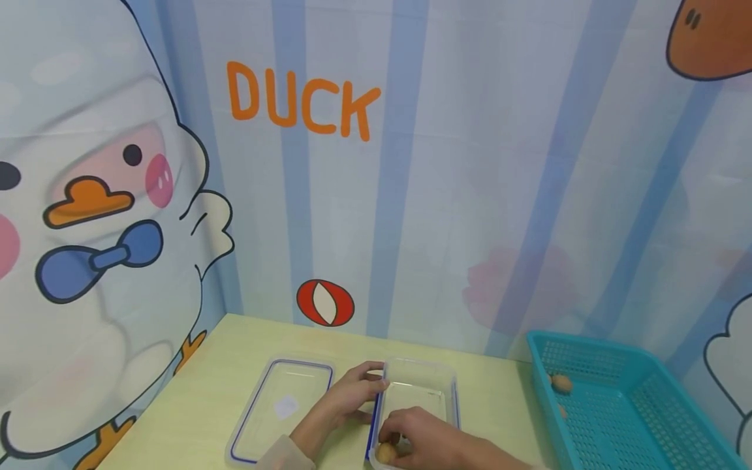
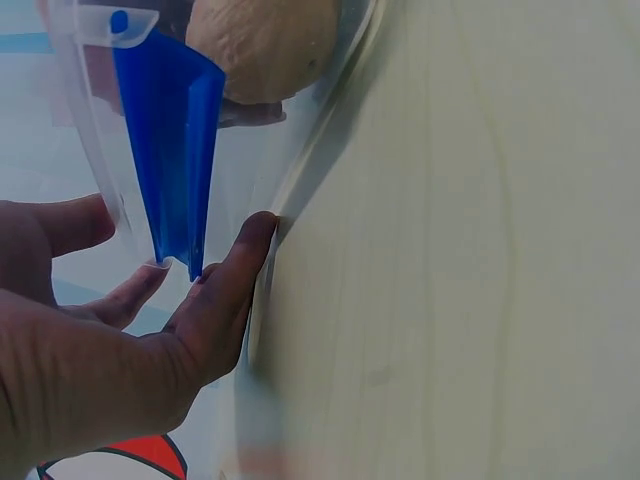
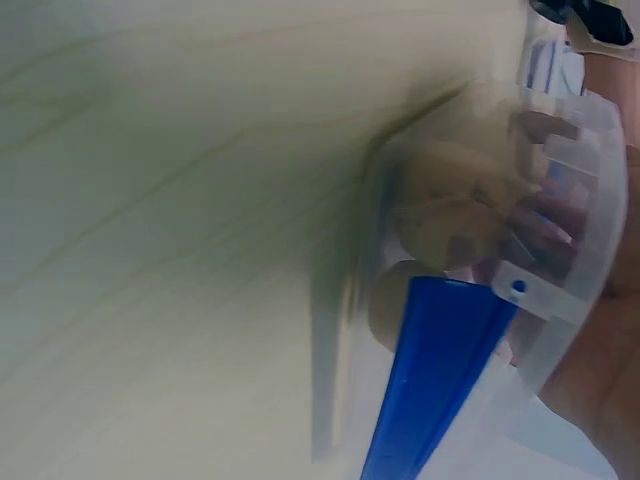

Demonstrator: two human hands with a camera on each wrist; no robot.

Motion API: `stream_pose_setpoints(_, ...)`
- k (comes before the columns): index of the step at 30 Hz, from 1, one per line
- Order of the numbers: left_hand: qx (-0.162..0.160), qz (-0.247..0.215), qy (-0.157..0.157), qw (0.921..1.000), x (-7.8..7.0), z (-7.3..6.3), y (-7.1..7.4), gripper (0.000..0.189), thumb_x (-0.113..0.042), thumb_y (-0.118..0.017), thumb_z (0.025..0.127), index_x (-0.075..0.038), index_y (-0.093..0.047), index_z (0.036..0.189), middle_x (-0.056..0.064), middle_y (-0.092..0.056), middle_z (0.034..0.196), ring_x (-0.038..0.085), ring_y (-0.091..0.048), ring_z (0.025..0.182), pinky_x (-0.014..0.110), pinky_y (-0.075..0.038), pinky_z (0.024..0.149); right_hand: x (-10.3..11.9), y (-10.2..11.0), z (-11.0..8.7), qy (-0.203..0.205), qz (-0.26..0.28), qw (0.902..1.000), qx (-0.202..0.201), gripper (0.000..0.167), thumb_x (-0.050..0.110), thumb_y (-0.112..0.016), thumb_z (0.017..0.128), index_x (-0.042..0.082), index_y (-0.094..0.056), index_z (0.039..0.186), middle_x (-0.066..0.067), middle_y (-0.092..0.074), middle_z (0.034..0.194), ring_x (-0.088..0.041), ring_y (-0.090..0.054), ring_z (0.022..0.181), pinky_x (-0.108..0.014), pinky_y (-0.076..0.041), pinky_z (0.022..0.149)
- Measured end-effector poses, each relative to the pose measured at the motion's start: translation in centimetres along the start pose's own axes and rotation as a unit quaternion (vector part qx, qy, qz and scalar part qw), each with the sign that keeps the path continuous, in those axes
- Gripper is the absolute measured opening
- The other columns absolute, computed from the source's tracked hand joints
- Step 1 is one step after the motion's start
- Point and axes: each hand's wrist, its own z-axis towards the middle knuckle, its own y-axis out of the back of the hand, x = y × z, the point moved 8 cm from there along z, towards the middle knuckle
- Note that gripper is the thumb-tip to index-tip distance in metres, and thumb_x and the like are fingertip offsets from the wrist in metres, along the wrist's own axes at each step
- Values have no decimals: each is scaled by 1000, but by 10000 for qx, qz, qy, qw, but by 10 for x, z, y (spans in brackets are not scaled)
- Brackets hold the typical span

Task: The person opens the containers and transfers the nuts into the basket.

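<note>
A clear plastic food container (image 1: 417,369) with blue clip flaps stands on the table. My left hand (image 1: 355,395) holds its left side, fingers lightly bent at the wall and rim; in the left wrist view they lie about a blue flap (image 2: 172,150). Inside the near end, my right hand (image 1: 425,434) reaches down with curled fingers and pinches a walnut (image 1: 386,452). Through the cloudy wall in the right wrist view, two round tan shapes show, the lower one a walnut (image 3: 395,305) against the base. The right fingertips are partly hidden there.
Left of the container lies its clear lid (image 1: 282,385) with a blue seal and a pale square label. A turquoise basket (image 1: 611,349) stands at the right with a few walnuts (image 1: 562,383) along its left side. A printed curtain (image 1: 440,196) hangs behind the table.
</note>
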Motion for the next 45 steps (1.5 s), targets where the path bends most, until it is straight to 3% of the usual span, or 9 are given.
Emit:
stream_pose_setpoints(11, 20, -63, 96, 9999, 3, 0, -3, 54, -21, -67, 104, -6, -51, 153, 21, -58, 142, 38, -62, 123, 48, -62, 79, -11, -3, -5, -141, 666, 9974, -220, 19, 12, -81, 95, 11, -76, 113, 15, -72, 104, 5, -64, 92, -20, -56, 81)
stream_pose_setpoints(17, 9, -17, 10, 10000, 0, -2, 0, 55, -20, -67, 104, -4, -49, 153, 22, -57, 142, 41, -60, 125, 54, -61, 82, -6, -2, -2, 109, 432, 9980, -450, 17, 11, -82, 94, 11, -77, 110, 13, -73, 102, 5, -64, 91, -19, -55, 80)
stream_pose_setpoints(33, 40, -159, 125, 9998, 6, 4, 0, 55, -22, -68, 103, -7, -50, 154, 19, -59, 142, 37, -61, 126, 51, -61, 83, -5, 1, -4, -39, 116, 9982, -592, 18, 16, -83, 93, 12, -77, 109, 15, -72, 100, 6, -62, 89, -17, -54, 79)
stream_pose_setpoints(45, 96, 44, 74, 9999, 1, -1, -2, 55, -21, -64, 106, -3, -46, 155, 21, -57, 144, 39, -61, 126, 51, -61, 83, -7, 0, -3, -129, 62, 9983, -561, 16, 20, -82, 95, 14, -78, 109, 12, -73, 98, 7, -61, 88, -18, -54, 81)
